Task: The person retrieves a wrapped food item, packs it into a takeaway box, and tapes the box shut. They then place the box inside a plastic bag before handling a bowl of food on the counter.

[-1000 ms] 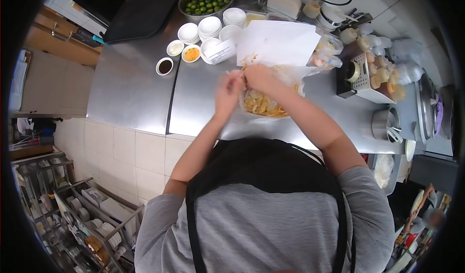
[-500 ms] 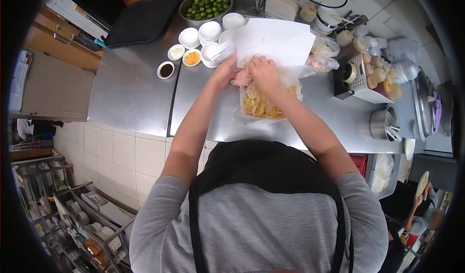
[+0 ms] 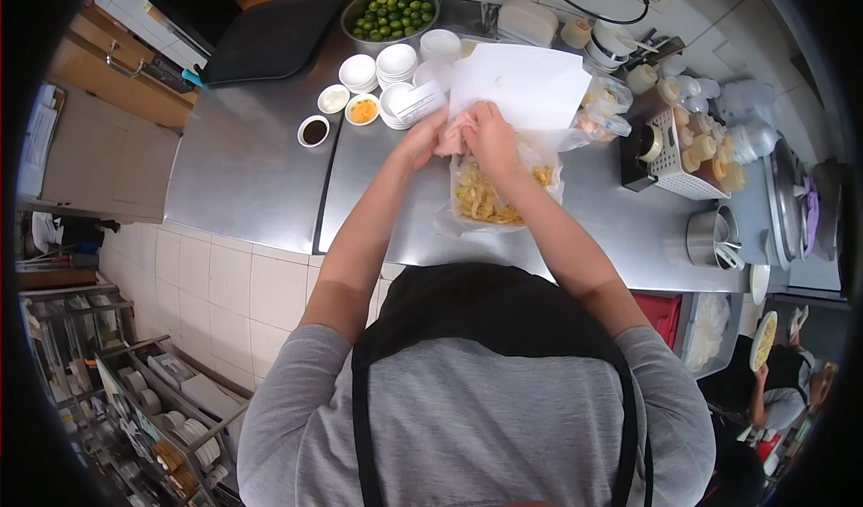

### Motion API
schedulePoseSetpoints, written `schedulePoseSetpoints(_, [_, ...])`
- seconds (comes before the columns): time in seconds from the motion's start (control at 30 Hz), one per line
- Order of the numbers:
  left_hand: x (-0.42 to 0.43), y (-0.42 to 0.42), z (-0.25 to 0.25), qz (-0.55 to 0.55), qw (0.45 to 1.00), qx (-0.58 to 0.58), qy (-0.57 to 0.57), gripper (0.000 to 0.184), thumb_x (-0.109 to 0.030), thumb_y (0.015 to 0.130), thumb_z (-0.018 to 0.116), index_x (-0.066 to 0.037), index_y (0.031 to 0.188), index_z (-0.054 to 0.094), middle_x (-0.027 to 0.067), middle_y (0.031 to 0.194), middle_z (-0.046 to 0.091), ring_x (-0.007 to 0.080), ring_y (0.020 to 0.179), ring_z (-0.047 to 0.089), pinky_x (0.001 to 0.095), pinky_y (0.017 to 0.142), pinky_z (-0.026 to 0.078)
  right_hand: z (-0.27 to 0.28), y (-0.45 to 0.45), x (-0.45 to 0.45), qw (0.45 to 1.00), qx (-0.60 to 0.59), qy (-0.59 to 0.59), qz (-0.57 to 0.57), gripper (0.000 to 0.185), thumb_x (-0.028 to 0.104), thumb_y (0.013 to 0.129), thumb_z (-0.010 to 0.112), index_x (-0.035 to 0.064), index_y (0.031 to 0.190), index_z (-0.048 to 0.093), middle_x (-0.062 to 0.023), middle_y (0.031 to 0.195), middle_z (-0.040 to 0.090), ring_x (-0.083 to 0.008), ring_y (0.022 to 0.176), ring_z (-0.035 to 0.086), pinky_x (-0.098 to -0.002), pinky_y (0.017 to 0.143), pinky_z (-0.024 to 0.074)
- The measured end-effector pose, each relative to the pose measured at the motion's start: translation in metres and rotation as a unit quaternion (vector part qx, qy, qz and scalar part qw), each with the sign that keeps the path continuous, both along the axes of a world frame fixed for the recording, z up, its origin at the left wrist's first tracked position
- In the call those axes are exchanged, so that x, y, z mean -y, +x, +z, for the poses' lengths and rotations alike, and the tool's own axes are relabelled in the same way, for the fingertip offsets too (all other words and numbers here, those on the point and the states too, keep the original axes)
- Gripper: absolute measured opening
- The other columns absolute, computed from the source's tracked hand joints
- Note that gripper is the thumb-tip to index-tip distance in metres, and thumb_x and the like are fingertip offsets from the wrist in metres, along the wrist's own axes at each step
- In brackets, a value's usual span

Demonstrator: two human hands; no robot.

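A soft, crumpled pink plastic bag or wrap (image 3: 456, 135) is pinched between my two hands at the back left corner of an open white box (image 3: 550, 197). My left hand (image 3: 424, 140) has its fingers closed on the bag's left side. From the right, the curled fingers of my right hand (image 3: 492, 137) grip it. Yellow-brown strips of food (image 3: 485, 200) fill the plastic-lined box, whose white lid (image 3: 517, 84) is raised behind. Just above my left fingers, a printed white slip (image 3: 419, 102) leans over the stacked bowls; whether I hold it is unclear.
White bowls (image 3: 395, 59) stand behind my left hand, near a dark sauce cup (image 3: 313, 131) and a metal bowl of green citrus (image 3: 391, 17). On the right are knotted plastic bags (image 3: 604, 111), a bottle basket (image 3: 688, 152) and a metal pot (image 3: 710, 235). A co-worker (image 3: 787, 377) holds a plate.
My right hand has drawn up slightly and its fingers have gathered more tightly on the pink wrap. The view has shifted a little. At the right, the co-worker's plate has moved left.
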State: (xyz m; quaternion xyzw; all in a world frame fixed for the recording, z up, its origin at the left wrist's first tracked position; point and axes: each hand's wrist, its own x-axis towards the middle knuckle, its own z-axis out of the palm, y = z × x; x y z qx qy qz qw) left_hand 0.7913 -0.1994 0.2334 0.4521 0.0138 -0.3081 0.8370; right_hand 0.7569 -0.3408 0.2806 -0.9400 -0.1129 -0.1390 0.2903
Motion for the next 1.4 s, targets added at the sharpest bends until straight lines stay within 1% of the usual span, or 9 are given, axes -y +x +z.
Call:
schedulePoseSetpoints(0.37, [0.005,-0.006,-0.003,0.056,0.998,-0.031,-0.011,0.034,-0.027,0.092,0.04,-0.003,0.114,0.05,0.0065,0.108,0.057,0.0144,0.095,0.056,0.0285,0.082,0.045,-0.046,0.0,-0.029,0.925,0.012,0.342,-0.164,0.025,0.001,0.073,0.055,-0.0001,0.097,0.051,-0.0119,0.102,0.047,-0.0218,0.091,0.051,-0.0301,0.08,0.0427])
schedulePoseSetpoints(0.47, [0.008,-0.013,0.001,0.05,0.994,-0.02,-0.097,0.033,-0.023,0.09,0.041,-0.002,0.113,0.05,0.0076,0.105,0.058,0.0149,0.094,0.057,0.0288,0.083,0.046,-0.047,-0.002,-0.029,0.899,-0.019,0.417,-0.135,0.032,-0.001,0.068,0.05,-0.0016,0.099,0.05,-0.0159,0.102,0.046,-0.0287,0.096,0.048,-0.0346,0.086,0.039])
schedulePoseSetpoints(0.7, [0.007,-0.04,0.017,0.183,0.976,-0.072,-0.091,0.031,-0.019,0.089,0.039,-0.001,0.11,0.05,0.0088,0.102,0.059,0.0172,0.09,0.058,0.0292,0.08,0.047,-0.009,-0.024,-0.041,0.93,-0.026,0.364,0.037,0.019,0.001,0.068,0.05,0.0011,0.086,0.058,-0.0105,0.092,0.057,-0.0235,0.087,0.054,-0.032,0.08,0.0427])
schedulePoseSetpoints(0.9, [-0.094,-0.125,0.023,0.248,0.939,0.002,-0.237,0.033,-0.024,0.09,0.038,-0.002,0.113,0.046,0.0122,0.107,0.055,0.0218,0.097,0.056,0.0346,0.083,0.046,0.002,-0.06,-0.116,0.89,-0.102,0.379,0.233,0.019,-0.002,0.072,0.05,0.0015,0.091,0.054,-0.0098,0.095,0.057,-0.0199,0.086,0.056,-0.03,0.075,0.0461])
schedulePoseSetpoints(1.1, [-0.176,-0.256,0.085,0.371,0.916,-0.104,-0.114,0.043,-0.027,0.089,0.045,0.0,0.123,0.041,0.0132,0.114,0.053,0.0201,0.102,0.054,0.0324,0.089,0.044,0.005,-0.108,-0.191,0.741,-0.287,0.456,0.402,0.02,-0.01,0.077,0.048,0.0,0.094,0.049,-0.0105,0.105,0.055,-0.0158,0.096,0.054,-0.0294,0.082,0.0461])
schedulePoseSetpoints(1.17, [-0.196,-0.296,0.086,0.387,0.916,-0.041,0.099,0.043,-0.014,0.081,0.059,0.0,0.119,0.044,0.012,0.108,0.055,0.019,0.099,0.055,0.031,0.086,0.045,0.008,-0.124,-0.203,0.715,-0.305,0.393,0.491,0.021,-0.007,0.076,0.053,0.0015,0.095,0.049,-0.0112,0.109,0.054,-0.0171,0.101,0.053,-0.0304,0.085,0.045])
schedulePoseSetpoints(1.27, [-0.225,-0.345,0.116,0.454,0.815,-0.038,0.357,0.041,-0.003,0.072,0.066,0.001,0.109,0.048,0.0135,0.098,0.058,0.0201,0.084,0.061,0.0298,0.07,0.052,0.013,-0.142,-0.207,0.748,-0.21,0.274,0.566,0.032,0.004,0.072,0.064,0.0059,0.101,0.051,-0.0139,0.115,0.051,-0.0262,0.108,0.05,-0.0346,0.091,0.0401])
schedulePoseSetpoints(1.33, [-0.259,-0.373,0.088,0.522,0.809,-0.034,0.269,0.031,-0.005,0.07,0.066,0.0,0.098,0.055,0.014,0.086,0.062,0.0207,0.075,0.062,0.0303,0.065,0.051,0.013,-0.137,-0.203,0.756,-0.19,0.192,0.597,0.031,0.011,0.071,0.066,0.0079,0.1,0.054,-0.0135,0.119,0.047,-0.0293,0.112,0.045,-0.0343,0.095,0.0345])
schedulePoseSetpoints(1.4, [-0.309,-0.396,0.018,0.305,0.614,-0.123,0.717,0.017,-0.007,0.071,0.063,0.003,0.084,0.062,0.0137,0.075,0.064,0.0206,0.071,0.062,0.0319,0.064,0.05,0.013,-0.127,-0.197,0.763,-0.205,0.164,0.591,0.029,0.011,0.071,0.066,0.0081,0.098,0.056,-0.0134,0.118,0.048,-0.0292,0.111,0.046,-0.035,0.094,0.0353])
